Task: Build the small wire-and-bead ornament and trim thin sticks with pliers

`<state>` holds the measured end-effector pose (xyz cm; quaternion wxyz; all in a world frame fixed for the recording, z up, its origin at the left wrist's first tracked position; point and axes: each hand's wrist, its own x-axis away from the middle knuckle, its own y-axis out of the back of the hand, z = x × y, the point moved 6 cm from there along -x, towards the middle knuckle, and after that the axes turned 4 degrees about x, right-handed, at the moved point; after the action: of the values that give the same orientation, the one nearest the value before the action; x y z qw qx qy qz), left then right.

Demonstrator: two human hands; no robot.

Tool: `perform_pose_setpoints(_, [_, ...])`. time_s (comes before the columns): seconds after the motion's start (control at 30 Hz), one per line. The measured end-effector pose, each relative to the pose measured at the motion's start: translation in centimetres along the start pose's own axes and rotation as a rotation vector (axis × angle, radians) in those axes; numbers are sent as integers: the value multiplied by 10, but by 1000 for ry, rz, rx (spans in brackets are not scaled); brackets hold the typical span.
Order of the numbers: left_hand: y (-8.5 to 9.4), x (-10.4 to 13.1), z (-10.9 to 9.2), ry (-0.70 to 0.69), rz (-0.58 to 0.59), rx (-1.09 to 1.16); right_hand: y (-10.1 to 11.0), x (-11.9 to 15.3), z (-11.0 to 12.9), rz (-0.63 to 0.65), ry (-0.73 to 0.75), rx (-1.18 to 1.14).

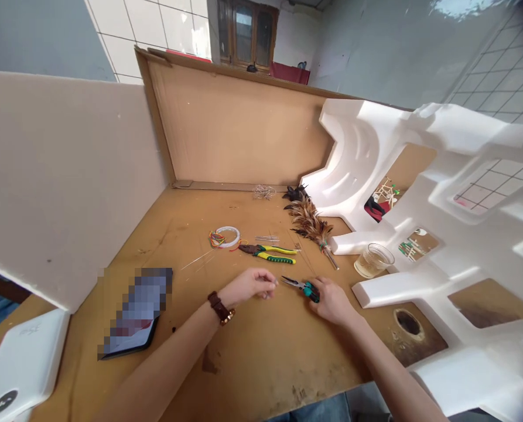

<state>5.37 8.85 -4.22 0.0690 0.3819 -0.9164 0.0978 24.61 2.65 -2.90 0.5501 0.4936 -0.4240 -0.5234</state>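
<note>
My right hand [335,300] grips the needle-nose pliers [307,290] by their teal and black handles, with the jaws pointing left. Just left of the jaw tips is my left hand [256,283], its fingers curled and pinched together; whatever is in them is too small or hidden to make out. Beyond both hands lie combination pliers [272,254] with yellow-green handles. Thin metal pieces [267,239] rest behind these. A white ring [230,237] with colourful threads [216,239] sits to the left of the combination pliers.
Brown feathers [309,220] lie at the back right, near tangled wire [265,191]. A glass of liquid [374,261] stands beside the white foam packing [402,234] along the right. On the left are a phone [138,310] and a white box-shaped device [26,363]. Cardboard [243,129] walls the back.
</note>
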Motion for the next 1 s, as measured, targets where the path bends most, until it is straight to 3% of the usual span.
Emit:
perform_pose_setpoints(0.07, [25,-10,-17,-103,-154,-147,1,2,3,-92,17,-1])
perform_pose_setpoints(0.17, [56,-31,-54,-283,-338,-695,0,4,8,-153,35,-30])
perform_pose_setpoints(0.27, [68,-65,-78,-284,-343,-1323,1,7,12,-159,93,-80])
perform_pose_setpoints(0.3, [71,-77,-81,-265,-323,-1391,1,8,13,-161,105,-92])
perform_pose_setpoints(0.43, [83,-121,-75,-185,-241,-1514,4,9,10,-157,111,-128])
perform_pose_setpoints(0.53, [90,-139,-62,-146,-199,-1557,4,8,9,-136,114,-141])
perform_pose_setpoints(0.67, [92,-147,-53,-135,-134,-1582,5,6,7,-121,113,-162])
perform_pose_setpoints(0.8, [90,-151,-58,-154,-48,-1584,5,5,5,-121,114,-187])
perform_pose_setpoints(1.0, [82,-163,-60,-154,146,-1621,5,5,5,-119,111,-204])
